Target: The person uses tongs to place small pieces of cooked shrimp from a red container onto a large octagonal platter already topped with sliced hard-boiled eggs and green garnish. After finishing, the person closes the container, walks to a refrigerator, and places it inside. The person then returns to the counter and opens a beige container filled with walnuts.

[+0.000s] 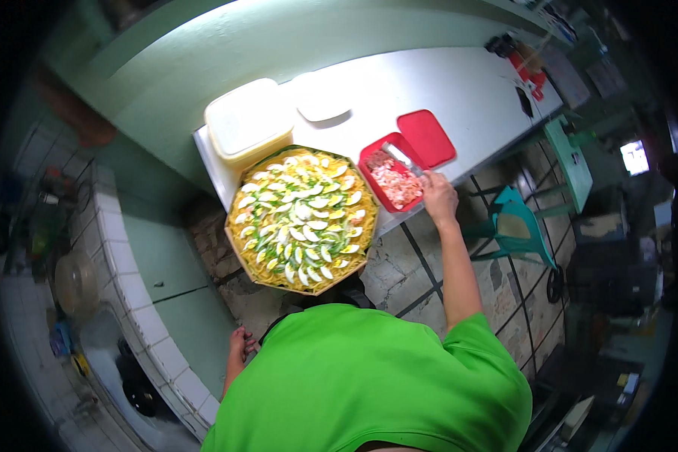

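Note:
My right hand is closed on one end of a long, pale utensil whose exact kind I cannot make out. The utensil lies slantwise over a red rectangular container with pink and whitish chopped food in it. My left hand hangs low beside my body, fingers loosely bent and partly apart, holding nothing visible. In front of me, an octagonal tray carries yellow noodles topped with egg wedges and chopped greens.
A red lid lies behind the red container on the white table. A lidded, pale yellow tub and a white dish stand near the wall. Right of the table is a green plastic chair; a tiled sink counter runs along the left.

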`<action>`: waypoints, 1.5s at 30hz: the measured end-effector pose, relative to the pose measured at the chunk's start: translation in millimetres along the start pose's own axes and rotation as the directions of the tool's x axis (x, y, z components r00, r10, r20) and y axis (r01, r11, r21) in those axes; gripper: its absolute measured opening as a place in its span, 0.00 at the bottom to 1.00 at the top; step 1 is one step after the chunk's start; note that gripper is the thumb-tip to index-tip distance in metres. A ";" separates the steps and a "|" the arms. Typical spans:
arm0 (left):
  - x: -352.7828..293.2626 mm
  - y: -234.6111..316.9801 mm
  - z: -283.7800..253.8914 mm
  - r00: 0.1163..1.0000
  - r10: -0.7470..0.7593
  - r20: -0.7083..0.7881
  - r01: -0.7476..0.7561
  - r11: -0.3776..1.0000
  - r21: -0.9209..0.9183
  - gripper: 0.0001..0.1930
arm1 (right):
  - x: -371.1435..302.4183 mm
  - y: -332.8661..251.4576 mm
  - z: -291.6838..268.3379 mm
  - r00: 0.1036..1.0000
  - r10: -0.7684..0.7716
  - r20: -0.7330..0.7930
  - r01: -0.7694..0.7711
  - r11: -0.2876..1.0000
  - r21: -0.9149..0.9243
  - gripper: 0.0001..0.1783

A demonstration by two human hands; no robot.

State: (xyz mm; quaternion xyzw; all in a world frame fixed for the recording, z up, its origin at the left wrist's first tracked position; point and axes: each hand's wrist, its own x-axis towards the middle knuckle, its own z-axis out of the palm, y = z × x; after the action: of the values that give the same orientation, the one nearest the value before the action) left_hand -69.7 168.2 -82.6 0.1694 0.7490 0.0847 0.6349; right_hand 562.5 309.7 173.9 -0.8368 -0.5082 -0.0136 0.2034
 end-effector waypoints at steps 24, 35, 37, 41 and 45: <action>-25.1 11.4 19.4 0.998 -0.001 -0.063 0.002 1.000 0.010 0.18 | -3.9 26.8 -3.9 0.995 0.029 0.090 -0.038 0.994 0.103 0.14; -21.1 -13.9 5.9 0.996 -0.026 -0.081 0.016 0.993 -0.115 0.18 | -102.3 -107.8 32.5 0.885 -0.433 0.174 0.259 0.766 0.588 0.08; -25.8 -16.2 6.2 0.996 -0.025 -0.087 0.015 0.994 -0.112 0.18 | -116.8 -130.9 46.0 0.833 -0.538 0.127 0.420 0.766 0.487 0.10; -31.2 -31.8 -0.9 0.996 -0.028 -0.083 0.014 0.987 -0.158 0.17 | -125.1 -151.9 59.9 0.673 -0.739 0.037 0.701 0.653 0.286 0.15; -30.6 -58.8 -11.9 0.994 -0.077 -0.084 0.061 0.982 -0.179 0.17 | -130.3 -150.2 58.1 0.657 -0.749 0.082 0.696 0.645 0.316 0.13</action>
State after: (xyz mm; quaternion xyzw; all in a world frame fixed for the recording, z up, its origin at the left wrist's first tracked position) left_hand -85.8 103.6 -72.3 0.0826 0.7720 0.1359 0.6154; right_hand 360.3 280.4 139.8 -0.5254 -0.8160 0.0585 0.2336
